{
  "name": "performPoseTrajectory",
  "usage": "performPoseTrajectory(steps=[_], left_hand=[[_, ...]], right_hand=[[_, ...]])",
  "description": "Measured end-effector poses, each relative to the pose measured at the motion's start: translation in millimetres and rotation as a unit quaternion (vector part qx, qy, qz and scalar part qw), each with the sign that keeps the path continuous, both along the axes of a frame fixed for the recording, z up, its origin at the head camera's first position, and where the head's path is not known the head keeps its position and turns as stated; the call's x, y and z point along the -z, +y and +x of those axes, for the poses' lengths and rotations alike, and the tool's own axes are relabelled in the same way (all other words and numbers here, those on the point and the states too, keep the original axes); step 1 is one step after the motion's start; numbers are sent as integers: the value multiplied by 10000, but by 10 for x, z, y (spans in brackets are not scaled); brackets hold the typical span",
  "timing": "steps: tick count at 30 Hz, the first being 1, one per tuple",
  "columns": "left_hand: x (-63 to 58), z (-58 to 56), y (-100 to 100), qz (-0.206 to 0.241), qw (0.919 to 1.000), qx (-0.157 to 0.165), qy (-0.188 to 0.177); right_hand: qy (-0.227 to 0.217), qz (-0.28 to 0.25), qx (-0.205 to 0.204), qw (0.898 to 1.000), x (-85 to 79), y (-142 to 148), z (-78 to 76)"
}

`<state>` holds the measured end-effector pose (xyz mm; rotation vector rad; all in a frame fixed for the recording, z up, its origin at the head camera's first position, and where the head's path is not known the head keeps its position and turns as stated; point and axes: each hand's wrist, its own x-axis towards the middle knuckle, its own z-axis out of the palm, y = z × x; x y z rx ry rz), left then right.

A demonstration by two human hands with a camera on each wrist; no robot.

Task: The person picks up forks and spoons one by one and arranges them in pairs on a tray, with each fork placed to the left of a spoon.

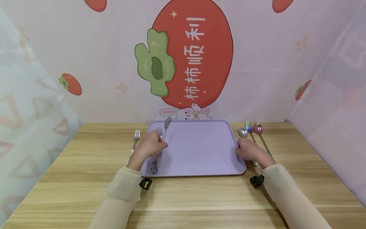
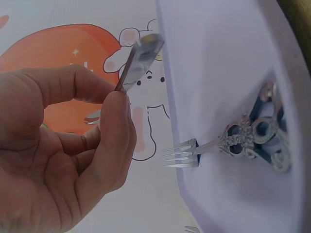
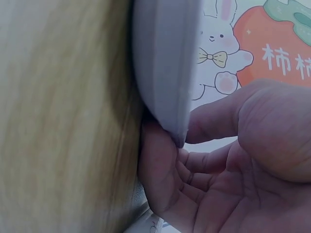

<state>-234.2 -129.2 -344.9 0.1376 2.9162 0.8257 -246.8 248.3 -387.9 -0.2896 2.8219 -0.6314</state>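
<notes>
A lilac tray (image 1: 200, 146) lies on the wooden table. Over its left part my left hand (image 1: 151, 143) pinches a silver spoon (image 1: 167, 122) between thumb and index finger, bowl pointing away. The flat end of the spoon's handle (image 2: 141, 58) juts toward the camera in the left wrist view. Beneath that hand a silver fork (image 2: 233, 141) with an ornate openwork handle lies on the tray. At the opposite side my right hand (image 1: 249, 150) grips the tray's right rim, its thumb above and fingers below the edge (image 3: 167, 73).
Left of the tray lies another fork (image 1: 137, 135) with a patterned handle. To the right are a silver spoon (image 1: 242, 132), a rainbow-coloured fork (image 1: 249, 127) and a pinkish spoon (image 1: 258, 128). A printed backdrop (image 1: 257, 63) rises behind the table (image 1: 188, 197).
</notes>
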Motion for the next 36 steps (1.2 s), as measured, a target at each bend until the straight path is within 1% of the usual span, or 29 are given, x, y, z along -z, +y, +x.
performPoseTrajectory(steps=[4,9,15,22,29,36], left_hand=[[18,-15,23,144,9998,49,-152],[42,-32,52,357,9989,171,-251],[91,-53,64,269,9987,131,-407],[167,-73,69,207,9979,79,-603],[209,-67,78,347,9944,46,-995],[227,-68,90,295,9939,37,-1060]], right_hand=[[40,-5,-14,10000,-17,17,9],[127,28,-35,9999,-32,22,15],[80,38,9,10000,-27,8,8],[152,56,19,9999,-16,-4,-6],[88,-17,55,9999,-9,-14,-13],[115,-57,58,9999,10,-8,-10]])
